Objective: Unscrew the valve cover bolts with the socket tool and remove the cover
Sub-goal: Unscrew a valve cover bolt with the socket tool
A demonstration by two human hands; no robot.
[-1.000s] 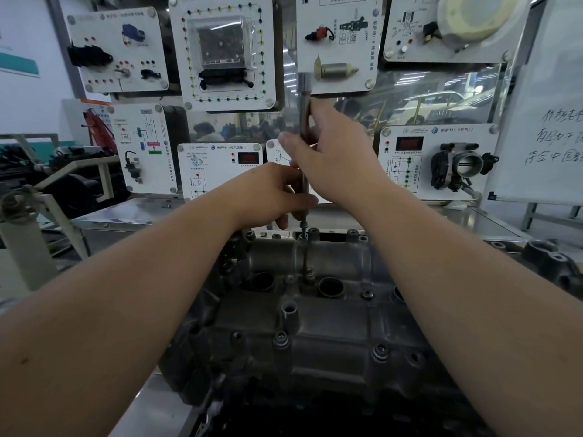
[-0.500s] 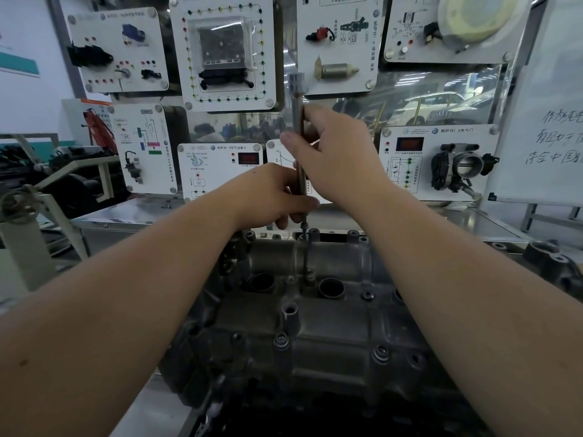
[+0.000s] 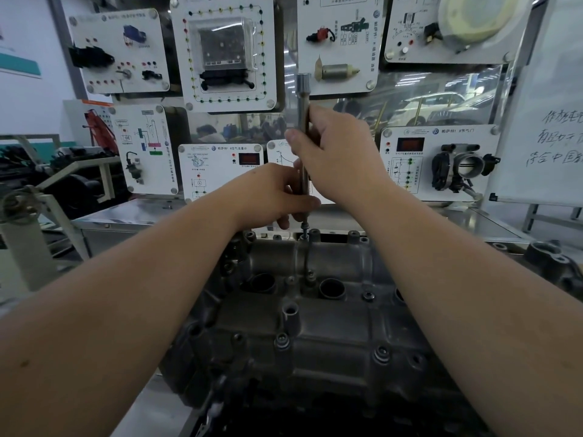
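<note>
A grey cast valve cover (image 3: pixel 315 326) lies in front of me, with several bolts in its bosses. A long steel socket tool (image 3: pixel 303 99) stands upright over a bolt (image 3: pixel 304 229) at the cover's far edge. The bolt's shank shows between the tool's tip and the cover. My right hand (image 3: pixel 337 152) grips the tool's upper shaft, thumb and fingers wrapped round it. My left hand (image 3: pixel 277 197) holds the lower shaft just above the bolt. The tool's lower end is hidden behind my left fingers.
A wall of white training panels (image 3: pixel 227 52) with sensors and a throttle body (image 3: pixel 460 167) stands right behind the engine. A whiteboard (image 3: pixel 549 121) leans at the right. A steel bench (image 3: pixel 126 216) and a dark casting (image 3: pixel 555 260) flank the cover.
The tool's top has tilted a little to the left. My right hand has shifted its grip slightly on the shaft. My left hand has stayed low on the shaft.
</note>
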